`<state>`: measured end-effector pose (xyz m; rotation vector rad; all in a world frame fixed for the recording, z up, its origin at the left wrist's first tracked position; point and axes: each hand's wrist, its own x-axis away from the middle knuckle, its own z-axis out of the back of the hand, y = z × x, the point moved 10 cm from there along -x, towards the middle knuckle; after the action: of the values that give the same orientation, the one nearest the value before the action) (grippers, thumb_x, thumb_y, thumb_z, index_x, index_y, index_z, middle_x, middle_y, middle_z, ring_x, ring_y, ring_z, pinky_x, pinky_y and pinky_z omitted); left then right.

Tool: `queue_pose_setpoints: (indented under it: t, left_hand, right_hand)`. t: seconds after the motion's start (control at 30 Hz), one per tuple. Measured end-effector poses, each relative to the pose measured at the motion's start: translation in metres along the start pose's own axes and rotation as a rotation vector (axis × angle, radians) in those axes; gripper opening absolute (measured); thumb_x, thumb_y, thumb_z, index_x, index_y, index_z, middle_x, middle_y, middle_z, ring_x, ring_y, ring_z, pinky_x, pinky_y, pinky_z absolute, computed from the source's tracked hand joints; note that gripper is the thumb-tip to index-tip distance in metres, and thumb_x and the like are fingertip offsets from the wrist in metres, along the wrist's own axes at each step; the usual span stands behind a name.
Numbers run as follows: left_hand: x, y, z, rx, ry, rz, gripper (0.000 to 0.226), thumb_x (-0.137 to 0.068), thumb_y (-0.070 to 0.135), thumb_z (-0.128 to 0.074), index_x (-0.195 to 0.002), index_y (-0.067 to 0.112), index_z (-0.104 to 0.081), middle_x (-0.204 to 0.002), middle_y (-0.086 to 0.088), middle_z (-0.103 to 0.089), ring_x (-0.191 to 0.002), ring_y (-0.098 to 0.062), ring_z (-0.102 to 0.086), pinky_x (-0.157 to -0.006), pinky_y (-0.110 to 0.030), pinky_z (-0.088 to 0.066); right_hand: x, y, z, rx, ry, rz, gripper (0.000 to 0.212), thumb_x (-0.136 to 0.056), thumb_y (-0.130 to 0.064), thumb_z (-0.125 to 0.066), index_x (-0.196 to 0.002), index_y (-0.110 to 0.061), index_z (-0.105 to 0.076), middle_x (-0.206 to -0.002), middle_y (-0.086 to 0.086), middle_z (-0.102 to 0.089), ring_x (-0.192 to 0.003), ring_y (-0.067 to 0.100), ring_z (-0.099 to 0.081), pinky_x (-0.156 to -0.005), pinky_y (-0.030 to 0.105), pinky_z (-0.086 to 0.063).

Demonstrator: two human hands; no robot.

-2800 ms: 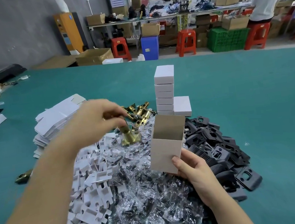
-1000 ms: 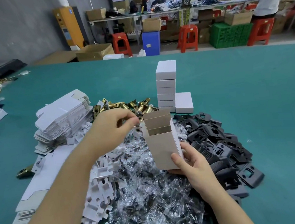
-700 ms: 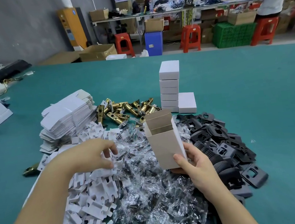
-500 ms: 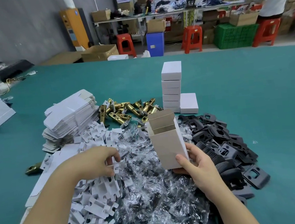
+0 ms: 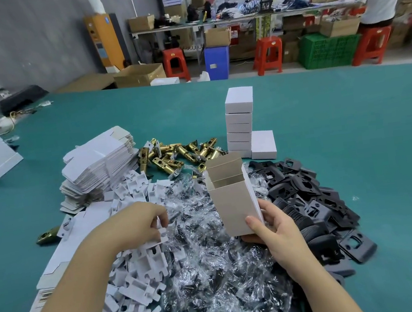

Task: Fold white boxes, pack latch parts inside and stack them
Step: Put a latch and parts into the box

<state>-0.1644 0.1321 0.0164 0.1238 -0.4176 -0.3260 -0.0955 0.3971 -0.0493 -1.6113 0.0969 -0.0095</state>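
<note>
The right hand [image 5: 272, 230] grips the open box [image 5: 233, 199] upright above the bagged parts. Left fingers [image 5: 160, 226] pinch one white insert [image 5: 163, 233] from the pile; lift it singly, then align it with the opening.

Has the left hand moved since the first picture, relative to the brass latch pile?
Yes. The left hand has come nearer the camera, off the brass latch pile and down onto the white card inserts, pinching one.

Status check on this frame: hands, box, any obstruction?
Left hand pinching white card insert. Right hand gripping open box, flaps up. Nothing blocking the opening.
</note>
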Motion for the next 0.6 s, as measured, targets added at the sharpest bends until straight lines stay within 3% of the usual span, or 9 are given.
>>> queue_pose_setpoints:
  t: [0.13, 0.3, 0.4, 0.53, 0.6]
  left_hand:
    - [0.003, 0.01, 0.018, -0.049, 0.047, -0.017, 0.02, -0.096, 0.022, -0.068, -0.11, 0.036, -0.068, -0.088, 0.016, -0.057, -0.074, 0.001, -0.053, -0.06, -0.018, -0.038]
    - [0.013, 0.038, 0.06, 0.045, 0.264, -0.092, 0.015, -0.098, 0.026, -0.066, -0.089, 0.037, -0.067, -0.084, 0.016, -0.068, -0.069, -0.001, -0.061, -0.062, -0.022, -0.052]
    - [0.023, 0.056, 0.079, 0.209, 0.353, -0.188, 0.015, -0.094, 0.024, -0.071, -0.084, 0.035, -0.07, -0.075, 0.022, -0.067, -0.064, 0.006, -0.059, -0.055, -0.011, -0.045]
    - [0.042, 0.076, 0.116, 0.454, 0.528, -0.33, 0.015, -0.09, 0.02, -0.076, -0.08, 0.031, -0.073, -0.071, 0.015, -0.071, -0.054, -0.003, -0.059, -0.05, -0.018, -0.049]
    - [0.049, 0.087, 0.132, 0.558, 0.635, -0.398, 0.016, -0.088, 0.017, -0.078, -0.08, 0.03, -0.074, -0.072, 0.013, -0.074, -0.059, -0.005, -0.066, -0.053, -0.017, -0.052]
  right_hand:
    - [0.0, -0.001, 0.0, -0.01, -0.002, 0.001, 0.045, -0.087, -0.038, -0.072, -0.131, -0.03, -0.063, -0.123, -0.005, -0.073, -0.114, 0.018, -0.069, -0.097, 0.047, -0.058]
    - [-0.001, 0.002, 0.0, -0.022, 0.001, -0.006, 0.041, -0.092, -0.031, -0.071, -0.132, -0.029, -0.062, -0.123, -0.005, -0.073, -0.114, 0.017, -0.07, -0.097, 0.043, -0.058]
    - [-0.001, 0.005, 0.001, -0.053, 0.002, -0.019, 0.036, -0.097, -0.022, -0.07, -0.132, -0.029, -0.062, -0.123, -0.002, -0.073, -0.114, 0.02, -0.07, -0.091, 0.035, -0.06]
    - [-0.002, 0.006, 0.001, -0.079, -0.007, -0.027, 0.039, -0.097, -0.023, -0.07, -0.134, -0.028, -0.062, -0.124, -0.001, -0.072, -0.113, 0.02, -0.07, -0.087, 0.031, -0.061]
    - [-0.001, 0.006, 0.0, -0.099, -0.01, -0.033, 0.038, -0.098, -0.021, -0.069, -0.135, -0.027, -0.062, -0.124, 0.001, -0.072, -0.113, 0.021, -0.071, -0.087, 0.033, -0.061]
